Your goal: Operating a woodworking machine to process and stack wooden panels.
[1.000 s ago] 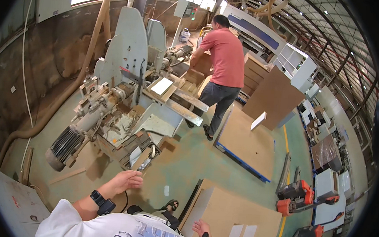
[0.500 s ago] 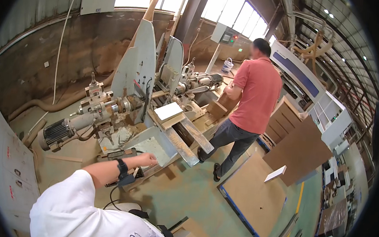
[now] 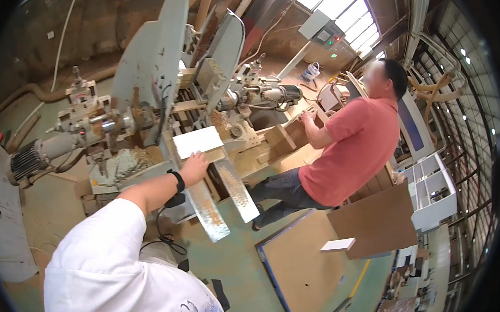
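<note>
left hand (image 3: 194,167) is stretched forward from a white sleeve, black watch (image 3: 177,181) on the wrist; fingers are laid on the near edge of a white panel (image 3: 198,141), grip not fully readable, so whether closed or flat cannot be told. the panel is seen resting flat on the woodworking machine (image 3: 151,81), above two sawdust-covered metal rails (image 3: 224,197). right hand is out of view. a co-worker in a red shirt (image 3: 356,148) is seen standing at the machine's far side.
</note>
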Motion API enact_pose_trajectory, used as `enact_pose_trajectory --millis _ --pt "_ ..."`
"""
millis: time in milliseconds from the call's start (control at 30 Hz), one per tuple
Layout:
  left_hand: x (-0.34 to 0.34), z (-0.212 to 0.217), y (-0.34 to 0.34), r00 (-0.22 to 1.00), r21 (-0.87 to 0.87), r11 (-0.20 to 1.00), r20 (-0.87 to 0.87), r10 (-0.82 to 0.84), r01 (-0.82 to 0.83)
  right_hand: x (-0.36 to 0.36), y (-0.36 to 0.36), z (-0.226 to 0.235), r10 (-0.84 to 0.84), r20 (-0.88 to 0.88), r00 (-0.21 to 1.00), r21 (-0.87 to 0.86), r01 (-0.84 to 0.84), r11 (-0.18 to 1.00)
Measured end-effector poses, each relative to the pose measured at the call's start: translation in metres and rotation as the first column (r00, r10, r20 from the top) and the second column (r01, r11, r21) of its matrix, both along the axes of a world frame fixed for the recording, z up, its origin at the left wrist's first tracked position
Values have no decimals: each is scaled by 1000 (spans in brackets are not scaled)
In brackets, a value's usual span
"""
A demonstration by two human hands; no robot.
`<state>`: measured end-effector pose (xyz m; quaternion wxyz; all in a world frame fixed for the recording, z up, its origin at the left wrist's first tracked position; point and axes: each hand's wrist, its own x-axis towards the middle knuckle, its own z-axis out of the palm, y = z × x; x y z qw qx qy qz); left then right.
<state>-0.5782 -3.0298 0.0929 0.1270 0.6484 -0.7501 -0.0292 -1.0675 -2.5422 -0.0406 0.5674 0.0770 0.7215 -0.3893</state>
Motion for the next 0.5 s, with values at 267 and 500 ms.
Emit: enact_pose_trajectory --millis 267,500 --pt "25 -26 -38 961 -21 998 266 71 -67 -32 -104 1 160 -1 987 16 -160 987" --pt "22 -8 -46 993 12 997 94 73 -74 -90 -138 -78 582 -148 800 -31 -591 806"
